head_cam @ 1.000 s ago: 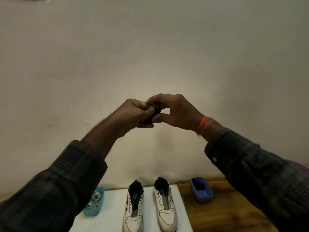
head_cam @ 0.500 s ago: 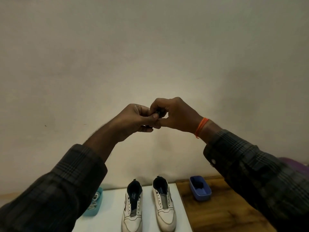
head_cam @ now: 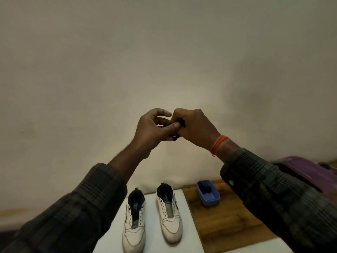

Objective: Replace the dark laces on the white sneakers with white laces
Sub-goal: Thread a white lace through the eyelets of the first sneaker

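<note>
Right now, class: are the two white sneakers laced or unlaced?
Unlaced. Both white sneakers on the white board show bare eyelets and exposed tongues, with no lace crossing either.

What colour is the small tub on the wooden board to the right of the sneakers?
Blue. The tub shows clearly in the head view.

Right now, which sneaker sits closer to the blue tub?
The right sneaker; it stands nearer the blue tub on the wood, while the left sneaker is farther away.

A plain beige wall (head_cam: 164,52) rises behind a wooden table (head_cam: 228,225) partly covered by a white board (head_cam: 155,241).
</note>
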